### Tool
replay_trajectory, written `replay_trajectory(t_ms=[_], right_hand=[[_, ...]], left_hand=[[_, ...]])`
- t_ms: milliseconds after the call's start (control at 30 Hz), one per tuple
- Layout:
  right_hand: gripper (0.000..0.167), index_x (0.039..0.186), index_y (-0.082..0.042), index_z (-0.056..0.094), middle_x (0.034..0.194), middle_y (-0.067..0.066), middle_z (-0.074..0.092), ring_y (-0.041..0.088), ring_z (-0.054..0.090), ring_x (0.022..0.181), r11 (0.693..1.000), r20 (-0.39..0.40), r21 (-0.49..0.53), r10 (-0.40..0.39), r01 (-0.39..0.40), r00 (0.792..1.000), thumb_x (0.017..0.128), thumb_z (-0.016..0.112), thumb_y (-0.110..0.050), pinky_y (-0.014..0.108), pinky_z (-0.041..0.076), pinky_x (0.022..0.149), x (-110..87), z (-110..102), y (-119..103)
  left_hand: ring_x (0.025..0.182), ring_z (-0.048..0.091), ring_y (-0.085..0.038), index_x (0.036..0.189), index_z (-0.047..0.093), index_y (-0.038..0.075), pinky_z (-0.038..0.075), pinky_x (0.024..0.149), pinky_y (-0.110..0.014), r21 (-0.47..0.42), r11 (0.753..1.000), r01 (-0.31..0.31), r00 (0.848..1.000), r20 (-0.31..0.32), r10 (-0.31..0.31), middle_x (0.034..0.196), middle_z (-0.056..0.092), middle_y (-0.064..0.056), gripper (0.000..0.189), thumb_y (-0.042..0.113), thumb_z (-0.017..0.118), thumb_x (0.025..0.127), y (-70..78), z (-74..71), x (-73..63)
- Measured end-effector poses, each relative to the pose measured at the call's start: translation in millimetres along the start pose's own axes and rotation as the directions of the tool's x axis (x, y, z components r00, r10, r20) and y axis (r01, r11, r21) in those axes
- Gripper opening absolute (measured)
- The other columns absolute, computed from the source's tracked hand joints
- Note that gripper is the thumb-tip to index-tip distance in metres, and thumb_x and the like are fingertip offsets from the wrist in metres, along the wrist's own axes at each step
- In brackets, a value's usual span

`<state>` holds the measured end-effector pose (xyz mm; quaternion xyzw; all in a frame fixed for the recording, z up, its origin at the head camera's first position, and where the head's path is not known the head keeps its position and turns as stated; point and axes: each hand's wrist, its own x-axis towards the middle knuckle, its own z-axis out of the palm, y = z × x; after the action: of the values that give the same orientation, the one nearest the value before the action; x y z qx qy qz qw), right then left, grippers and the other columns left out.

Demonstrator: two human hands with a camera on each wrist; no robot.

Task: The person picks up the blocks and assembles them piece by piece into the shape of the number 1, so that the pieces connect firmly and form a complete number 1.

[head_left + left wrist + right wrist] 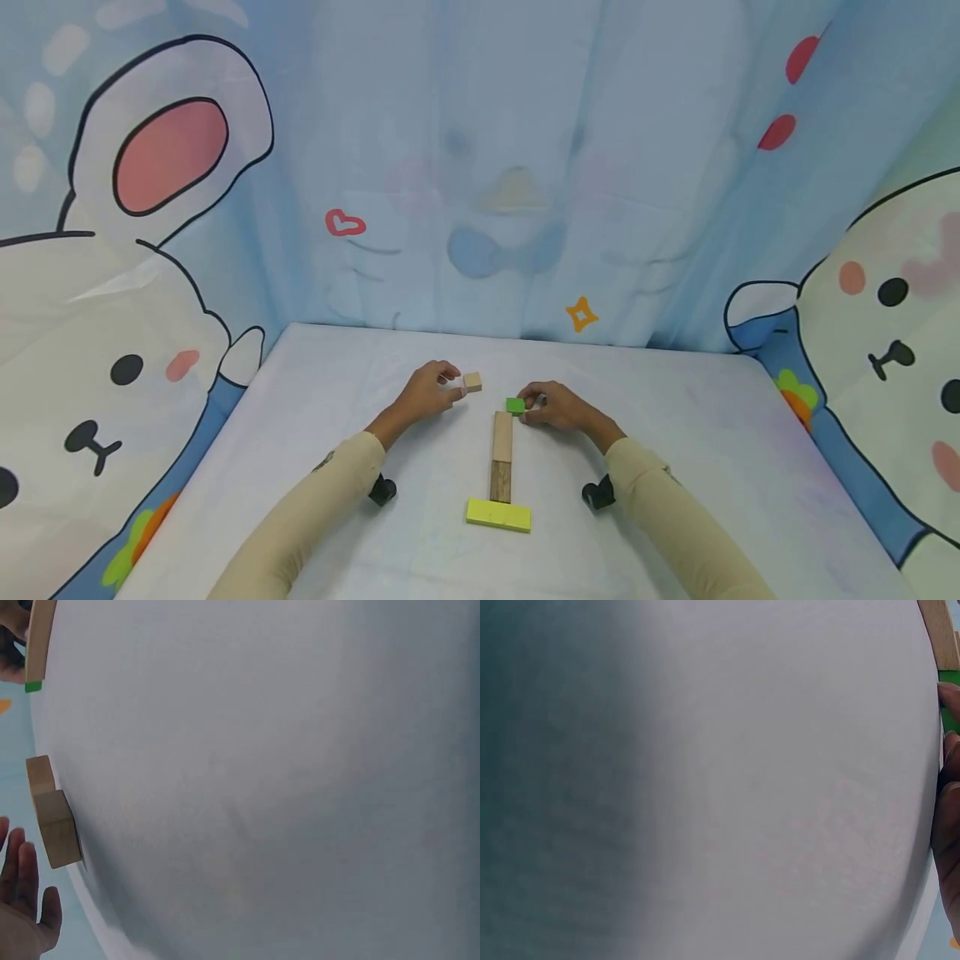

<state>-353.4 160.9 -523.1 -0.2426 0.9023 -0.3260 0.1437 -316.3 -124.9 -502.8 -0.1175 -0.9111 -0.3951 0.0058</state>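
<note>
My left hand is beside a small pale wooden block, its fingers loosely spread. In the left wrist view a gap shows between that hand and the wooden block. With thumb and fingers, my right hand pinches a green block at the far end of a row. A light wooden block comes after the green one, followed by a darker wooden block. Across the near end lies a yellow block. The right wrist view catches only part of the green block.
A white cloth covers the table. Behind it hangs a blue curtain with cartoon animals. Dark wrist cameras sit under both forearms, the left one and the right one, on either side of the row.
</note>
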Motion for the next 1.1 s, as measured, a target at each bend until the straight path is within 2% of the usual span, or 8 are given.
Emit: replay_trajectory(t_ms=[133,267,567,1100], right_hand=[[0.033,0.116,-0.006,0.067,0.097,0.001,0.062,0.014,0.053,0.087,1.0,0.003,0.015,-0.011,0.011,1.0,0.088,0.077,-0.02,0.03,0.044,0.078,0.8,0,2],[0.035,0.116,-0.006,0.068,0.096,0.0,0.063,0.015,0.053,0.087,0.999,0.009,0.037,-0.022,0.021,1.0,0.088,0.078,-0.023,0.031,0.044,0.078,0.2,-1,4],[0.035,0.116,-0.006,0.069,0.097,0.0,0.064,0.015,0.053,0.088,0.998,-0.005,0.055,-0.02,0.02,1.0,0.088,0.077,-0.025,0.032,0.044,0.079,-1.7,-1,4],[0.035,0.119,-0.007,0.07,0.097,-0.001,0.064,0.015,0.052,0.089,0.999,-0.011,0.043,-0.03,0.03,0.999,0.088,0.077,-0.023,0.033,0.043,0.079,-2.5,1,3]], left_hand=[[0.112,0.061,-0.03,0.121,0.065,0.005,0.05,0.096,-0.045,0.024,1.0,0.009,1.0,-0.004,-0.009,0.118,0.064,-0.013,0.036,0.025,0.073,0.092,-3.4,2.1,4.9],[0.114,0.061,-0.029,0.125,0.064,0.005,0.049,0.098,-0.044,0.062,0.997,0.046,0.999,0.015,-0.047,0.12,0.064,-0.012,0.041,0.026,0.074,0.091,-4.4,4.5,9.0],[0.119,0.058,-0.028,0.135,0.059,0.006,0.047,0.101,-0.044,0.124,0.987,0.103,0.992,0.065,-0.112,0.127,0.062,-0.012,0.048,0.026,0.073,0.092,5.0,5.3,15.0],[0.111,0.061,-0.025,0.13,0.061,0.003,0.048,0.098,-0.044,0.212,0.976,0.054,0.991,0.107,-0.078,0.119,0.065,-0.012,0.045,0.022,0.074,0.091,2.8,10.0,22.7]])
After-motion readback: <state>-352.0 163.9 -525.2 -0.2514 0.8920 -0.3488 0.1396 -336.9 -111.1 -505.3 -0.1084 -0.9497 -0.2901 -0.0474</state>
